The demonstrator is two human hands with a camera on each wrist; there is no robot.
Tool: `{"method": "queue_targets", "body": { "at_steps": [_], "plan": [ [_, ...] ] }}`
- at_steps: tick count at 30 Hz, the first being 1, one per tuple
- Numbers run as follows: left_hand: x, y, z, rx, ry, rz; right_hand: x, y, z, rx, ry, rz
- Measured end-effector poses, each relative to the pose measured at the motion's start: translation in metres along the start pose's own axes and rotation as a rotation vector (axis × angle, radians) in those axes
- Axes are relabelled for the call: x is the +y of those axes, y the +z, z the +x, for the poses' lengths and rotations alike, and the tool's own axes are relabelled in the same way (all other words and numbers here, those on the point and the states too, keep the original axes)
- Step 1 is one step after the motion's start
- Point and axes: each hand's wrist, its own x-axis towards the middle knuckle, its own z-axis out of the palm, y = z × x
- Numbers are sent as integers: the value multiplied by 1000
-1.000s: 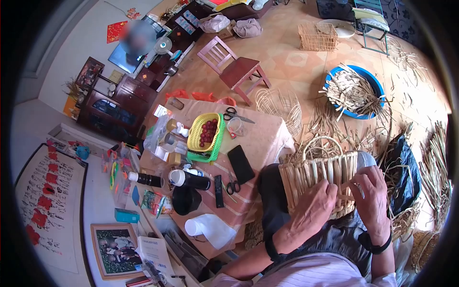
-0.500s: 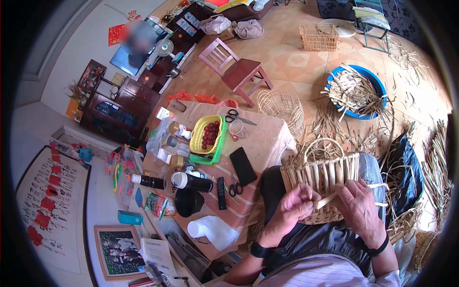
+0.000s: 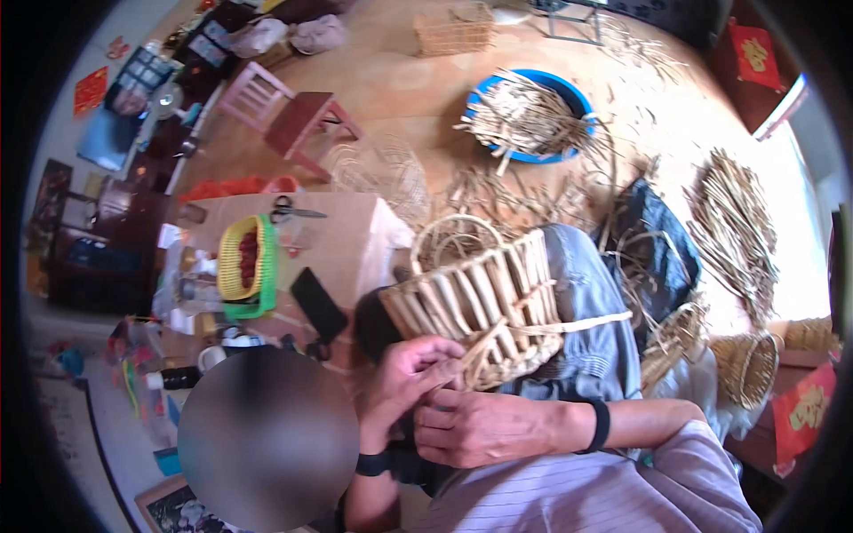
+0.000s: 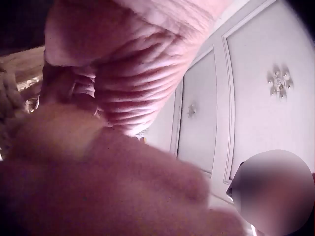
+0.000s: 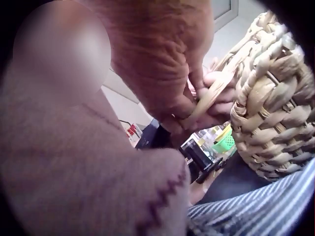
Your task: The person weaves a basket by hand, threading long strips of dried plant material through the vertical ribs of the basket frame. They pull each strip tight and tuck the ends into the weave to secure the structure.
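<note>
A woven straw basket (image 3: 471, 298) with a looped handle sits tilted on the person's lap, its braided base (image 5: 275, 113) large in the right wrist view. One pale straw strip (image 5: 216, 91) runs from the basket wall to the fingers. Close to the basket's lower left corner, the left hand (image 3: 413, 382) has curled fingers at that strip. Just below it, the right hand (image 3: 484, 426) pinches the strip, knuckles up. Its palm side (image 5: 157, 59) shows in the right wrist view. The left wrist view is mostly filled by skin (image 4: 133, 64), hiding the fingertips.
A second strip (image 3: 586, 324) sticks out right across the knee. Left stands a table with a yellow basket (image 3: 238, 258) of red fruit, scissors (image 3: 293, 210) and a black phone (image 3: 318, 305). A blue basin (image 3: 569, 89) of straw and loose straw bundles (image 3: 733, 231) lie on the floor.
Both hands have come away from the basket's front toward the body and left, drawing the strip along. The basket leans more, and the head view has turned to the right.
</note>
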Motion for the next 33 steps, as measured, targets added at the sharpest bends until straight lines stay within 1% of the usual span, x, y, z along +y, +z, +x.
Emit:
{"method": "queue_targets", "body": {
  "at_steps": [2,5,8,9,10,11,12,14,15,16,17,18,20,21,22,24,26,27,30,33],
  "plan": [
    [-17,-11,0,-39,3,23,-4,17,-13,-24,-5,22],
    [-12,-18,-11,-37,-64,43,-8,19,-19,88,5,66],
    [-5,-48,-35,-135,-95,493,-1,0,-49,286,244,103],
    [-6,-55,-43,-225,38,413,3,-4,-61,358,368,-23],
    [-6,-59,-51,-315,170,329,9,-24,-66,357,517,-88],
    [-4,-61,-56,-393,275,244,17,-20,-79,408,646,-142],
    [5,-55,-59,-364,277,273,19,-26,-81,442,853,-111],
    [22,-37,-61,-302,282,335,24,-36,-95,350,988,54],
    [23,-28,-55,-212,312,394,26,-38,-97,328,1007,109],
    [23,-20,-47,-100,265,417,27,-40,-97,307,1023,164],
    [25,-3,-39,48,246,443,27,-43,-97,286,1039,220],
    [28,15,-29,196,227,468,29,-45,-94,259,1014,151],
    [30,45,-4,339,461,701,35,-52,-87,207,964,10],
    [33,53,4,321,499,861,40,-58,-83,197,904,-69],
    [28,59,13,348,570,1023,46,-64,-78,188,846,-147],
    [32,70,19,369,541,1185,55,-73,-70,186,752,-246],
    [34,79,22,385,488,1225,62,-79,-63,192,677,-286],
    [35,82,22,397,461,1243,63,-80,-61,183,670,-315],
    [37,82,27,356,423,1346,70,-83,-57,213,619,-369],
    [40,78,28,309,417,1348,72,-86,-52,222,576,-437]
  ]
}}
